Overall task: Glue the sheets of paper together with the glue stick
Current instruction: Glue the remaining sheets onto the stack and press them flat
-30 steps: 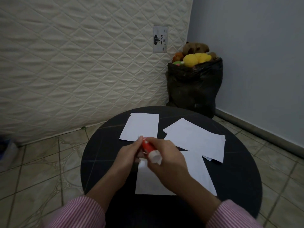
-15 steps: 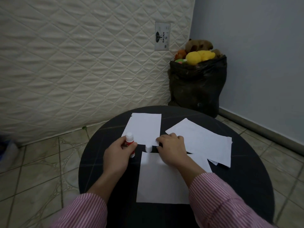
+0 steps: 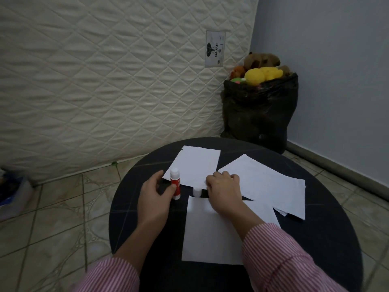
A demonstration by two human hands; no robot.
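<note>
A red glue stick [image 3: 175, 185] with its white tip bare stands upright on the round black table [image 3: 126, 209]. My left hand [image 3: 154, 196] is closed around it. Its white cap [image 3: 197, 192] stands alone just right of it. My right hand [image 3: 224, 191] lies beside the cap with bent fingers resting on the near edge of the far white sheet [image 3: 196, 164], gripping nothing that I can see. A second sheet [image 3: 212, 237] lies close to me, partly under my right wrist. Overlapping sheets [image 3: 271, 187] lie at the right.
A quilted mattress [image 3: 105, 81] leans against the wall behind the table. A black bag [image 3: 260, 114] stuffed with plush toys stands in the corner by the grey wall. The floor is tiled, and a blue and white object [image 3: 10, 192] sits at the far left.
One second ago both hands held the capped glue stick above the near sheet. Now the cap stands off on the table and my left hand holds the stick upright at the left.
</note>
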